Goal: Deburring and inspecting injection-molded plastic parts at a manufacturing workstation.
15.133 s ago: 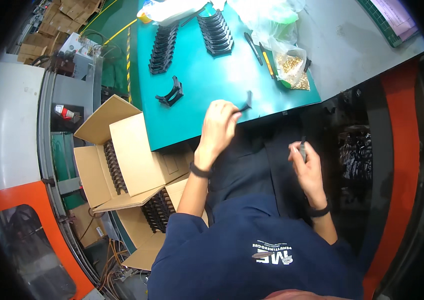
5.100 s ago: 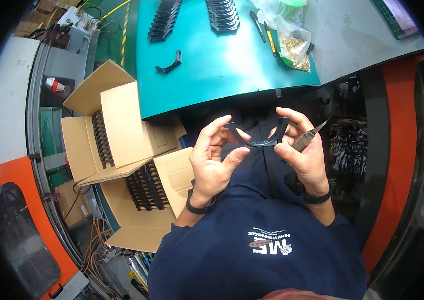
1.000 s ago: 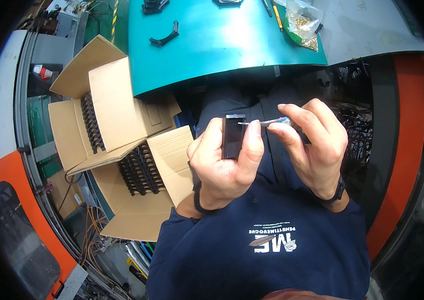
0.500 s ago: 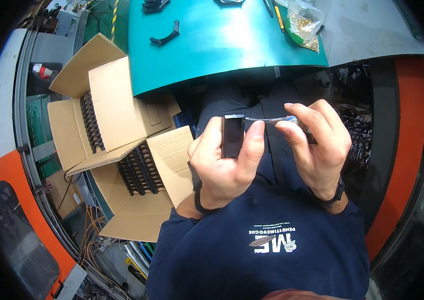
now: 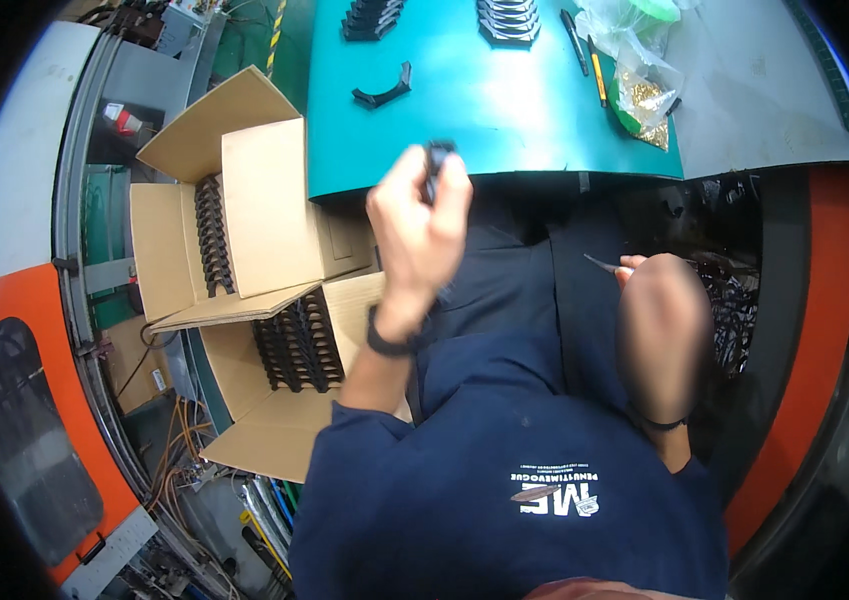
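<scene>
My left hand is raised at the near edge of the green tabletop. Pinched between its thumb and fingers is a small black plastic part, seen nearly end-on. My right hand, partly smeared by motion, is over my right thigh. From its fingers a thin pointed tool sticks out to the left; its handle is hidden. On the tabletop beyond my left hand lies a single curved black part.
Stacked black parts and a second stack are at the far side. Two pens lie beside a clear bag of small brass-coloured pieces. To the left, open cardboard boxes hold rows of black parts.
My hands have moved apart. The left has carried the black part forward to the table edge; the right has drawn the thin tool away to the right and lower. The view has shifted.
</scene>
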`<state>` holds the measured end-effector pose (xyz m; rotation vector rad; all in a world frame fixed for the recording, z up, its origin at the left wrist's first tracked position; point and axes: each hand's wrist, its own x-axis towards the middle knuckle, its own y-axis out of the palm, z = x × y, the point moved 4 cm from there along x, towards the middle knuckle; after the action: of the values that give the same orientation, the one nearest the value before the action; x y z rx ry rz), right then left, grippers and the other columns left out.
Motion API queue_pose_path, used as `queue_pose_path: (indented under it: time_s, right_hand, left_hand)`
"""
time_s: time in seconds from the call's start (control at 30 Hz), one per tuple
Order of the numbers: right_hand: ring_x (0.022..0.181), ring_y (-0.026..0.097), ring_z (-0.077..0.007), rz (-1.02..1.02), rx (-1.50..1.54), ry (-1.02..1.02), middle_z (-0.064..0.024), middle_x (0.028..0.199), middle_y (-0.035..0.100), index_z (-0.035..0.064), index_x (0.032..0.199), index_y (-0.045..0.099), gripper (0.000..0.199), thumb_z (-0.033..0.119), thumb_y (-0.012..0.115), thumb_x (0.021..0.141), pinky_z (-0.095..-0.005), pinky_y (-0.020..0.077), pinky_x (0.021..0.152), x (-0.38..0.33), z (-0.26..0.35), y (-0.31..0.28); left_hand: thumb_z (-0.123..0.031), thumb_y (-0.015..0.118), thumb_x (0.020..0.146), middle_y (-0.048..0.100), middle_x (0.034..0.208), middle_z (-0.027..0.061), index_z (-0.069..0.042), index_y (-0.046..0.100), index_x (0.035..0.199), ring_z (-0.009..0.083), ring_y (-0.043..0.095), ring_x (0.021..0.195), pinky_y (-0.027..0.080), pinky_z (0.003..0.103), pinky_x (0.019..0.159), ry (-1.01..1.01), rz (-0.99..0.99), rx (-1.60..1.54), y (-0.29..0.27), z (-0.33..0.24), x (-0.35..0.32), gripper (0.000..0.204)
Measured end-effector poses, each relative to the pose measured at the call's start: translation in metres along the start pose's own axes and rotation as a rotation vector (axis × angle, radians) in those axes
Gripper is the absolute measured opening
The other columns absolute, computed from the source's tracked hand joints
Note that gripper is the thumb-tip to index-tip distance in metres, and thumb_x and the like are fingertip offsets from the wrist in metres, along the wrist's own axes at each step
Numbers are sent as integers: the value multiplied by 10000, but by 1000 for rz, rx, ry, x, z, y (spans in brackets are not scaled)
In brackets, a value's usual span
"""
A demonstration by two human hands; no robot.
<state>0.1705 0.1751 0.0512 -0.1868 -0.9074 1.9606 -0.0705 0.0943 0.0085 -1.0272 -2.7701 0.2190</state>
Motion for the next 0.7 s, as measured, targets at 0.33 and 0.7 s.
queue_pose_path:
  time_s: [0.33,0.7]
  right_hand:
    - [621,572,-219,35,44,190,-111,724,589,-20,879,671,142,118,697,861,-304,425,566,-17,-24,9]
    - [633,574,-212,99,61,144,-112,727,593,-20,880,669,139,114,698,857,-301,430,579,-11,-16,23]
  left_hand:
    - [-233,600,945,425,567,-50,-59,518,669,36,356,507,258,229,469,171,73,-9,-33,24,116,337]
    - [-213,606,900,437,583,-38,-32,523,697,35,361,525,270,221,478,226,63,-358,-25,-31,53,285]
